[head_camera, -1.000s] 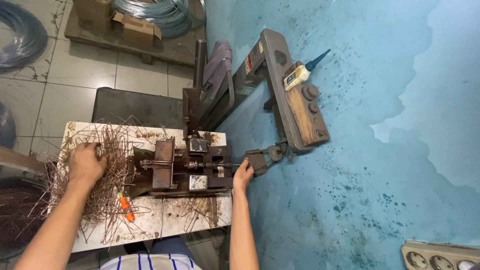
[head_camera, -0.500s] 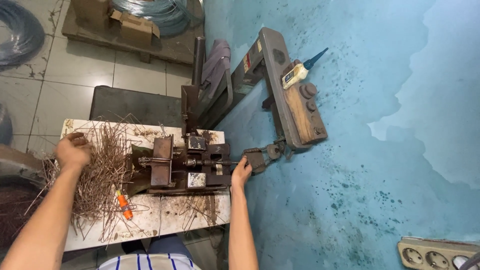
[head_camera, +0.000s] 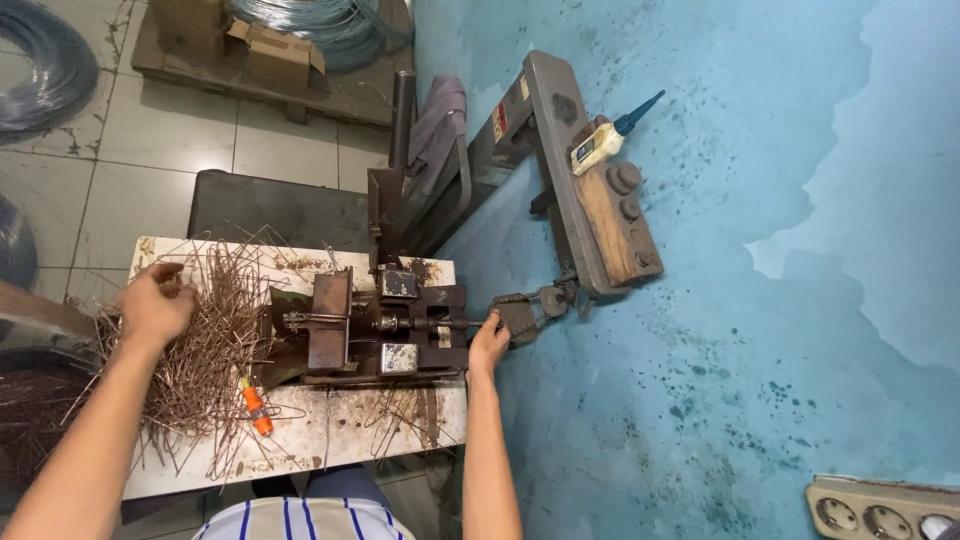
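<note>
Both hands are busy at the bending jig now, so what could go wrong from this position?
1. The right hand rests against the chain link at the end of the rusty jig; if the linkage moves, fingers could be pinched.
2. The left hand is closed in the tangled pile of bent wires; loose ends could scratch it or drag other wires off the table.
3. The orange tool lies half under the wires and might get swept off.

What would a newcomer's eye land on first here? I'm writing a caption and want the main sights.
First, the rusty machine in the middle of the bench, with the right hand at its right end. Next, the tangle of bent wires spread over the bench's left part, the left hand on its far edge and an orange tool lying among them. Behind runs a stained blue wall.
</note>
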